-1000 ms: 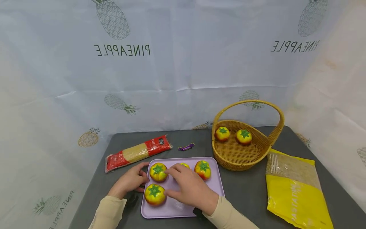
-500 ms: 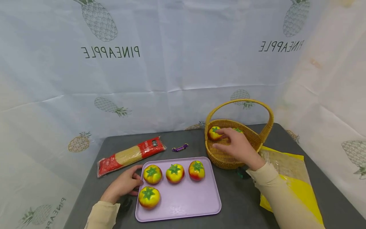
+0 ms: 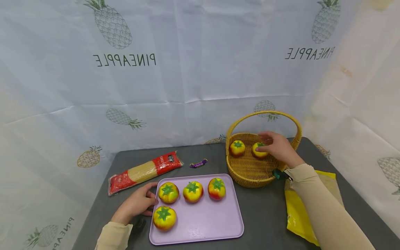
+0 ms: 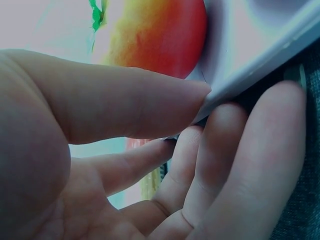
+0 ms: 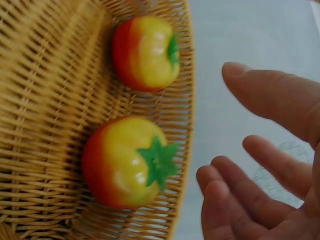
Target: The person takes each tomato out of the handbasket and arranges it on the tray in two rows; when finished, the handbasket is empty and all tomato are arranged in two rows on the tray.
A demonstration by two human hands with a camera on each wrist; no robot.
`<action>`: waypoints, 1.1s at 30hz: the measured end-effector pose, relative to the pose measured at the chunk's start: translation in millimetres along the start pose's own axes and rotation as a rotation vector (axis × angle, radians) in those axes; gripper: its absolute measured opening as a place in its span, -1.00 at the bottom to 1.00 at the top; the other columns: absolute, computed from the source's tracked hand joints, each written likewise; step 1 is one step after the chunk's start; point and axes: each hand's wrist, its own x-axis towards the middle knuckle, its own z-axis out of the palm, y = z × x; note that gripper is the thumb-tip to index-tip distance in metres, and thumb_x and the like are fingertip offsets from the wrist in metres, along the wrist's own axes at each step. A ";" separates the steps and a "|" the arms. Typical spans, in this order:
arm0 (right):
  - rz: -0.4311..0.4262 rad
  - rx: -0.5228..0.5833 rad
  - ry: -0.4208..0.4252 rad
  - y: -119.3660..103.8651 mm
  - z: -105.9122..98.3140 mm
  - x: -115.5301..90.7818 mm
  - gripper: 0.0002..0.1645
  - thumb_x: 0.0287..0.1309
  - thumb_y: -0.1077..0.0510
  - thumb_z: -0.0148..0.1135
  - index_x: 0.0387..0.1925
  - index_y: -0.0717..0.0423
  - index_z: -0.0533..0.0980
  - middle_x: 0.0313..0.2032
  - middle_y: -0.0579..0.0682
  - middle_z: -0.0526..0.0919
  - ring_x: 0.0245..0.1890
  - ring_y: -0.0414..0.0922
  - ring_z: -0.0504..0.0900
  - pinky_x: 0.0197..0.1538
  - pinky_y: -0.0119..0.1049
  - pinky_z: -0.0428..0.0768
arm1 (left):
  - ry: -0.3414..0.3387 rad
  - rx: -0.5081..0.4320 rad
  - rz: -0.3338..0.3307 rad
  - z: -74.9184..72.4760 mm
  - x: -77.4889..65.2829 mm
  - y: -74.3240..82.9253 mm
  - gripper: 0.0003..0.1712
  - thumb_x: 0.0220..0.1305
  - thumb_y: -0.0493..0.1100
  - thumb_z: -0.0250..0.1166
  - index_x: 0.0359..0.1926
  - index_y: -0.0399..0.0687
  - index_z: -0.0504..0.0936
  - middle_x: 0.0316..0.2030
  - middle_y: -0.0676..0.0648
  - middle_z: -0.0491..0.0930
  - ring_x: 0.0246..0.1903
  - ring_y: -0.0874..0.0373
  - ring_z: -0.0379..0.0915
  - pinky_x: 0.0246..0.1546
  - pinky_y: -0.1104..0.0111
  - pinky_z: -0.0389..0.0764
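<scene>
My left hand (image 3: 136,205) grips the left edge of the lilac tray (image 3: 209,220), thumb on the rim and fingers curled against its outer side. On the tray sit several red-and-yellow tomatoes (image 3: 192,192) with green star-shaped tops: a row along the back and another tomato (image 3: 164,218) at front left. My right hand (image 3: 279,148) hovers over the wicker basket (image 3: 250,181), thumb and fingers spread and holding nothing. Two tomatoes lie in the basket; the right-hand tomato (image 5: 125,162) is nearest that hand, and the left one (image 5: 146,53) sits beside it.
A red-ended pack of spaghetti (image 3: 145,172) lies behind the tray on the left, and a purple-wrapped candy (image 3: 198,163) behind its middle. The basket's tall handle (image 3: 265,112) arches over it. A yellow bag (image 3: 299,218) lies at right, partly under my right sleeve.
My right hand has moved from over the tray to the basket, then rightward and back from the tomatoes there. My left hand stays at the tray's edge. The view has shifted slightly.
</scene>
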 end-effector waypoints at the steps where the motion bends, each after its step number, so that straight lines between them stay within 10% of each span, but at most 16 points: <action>1: 0.012 -0.003 -0.005 2.3 0.5 1.1 -0.06 0.36 -0.11 0.47 0.58 0.16 0.33 0.47 0.35 0.47 0.45 0.33 0.47 0.43 0.32 0.53 | 0.000 0.001 -0.001 0.1 0.1 -0.1 -0.19 0.32 -0.27 0.42 0.56 -0.04 0.39 -0.14 -0.18 0.54 -0.28 -0.01 0.58 -0.32 0.14 0.85; 33: 0.121 -0.195 -0.063 19.1 11.4 21.1 -0.08 0.30 0.02 0.44 0.50 0.44 0.33 0.38 0.52 0.48 0.28 0.42 0.54 0.28 0.31 0.59 | 0.014 0.007 -0.021 0.3 -1.6 0.5 -0.20 0.32 -0.28 0.42 0.56 0.00 0.41 -0.14 -0.18 0.56 -0.29 0.00 0.60 -0.33 0.17 0.84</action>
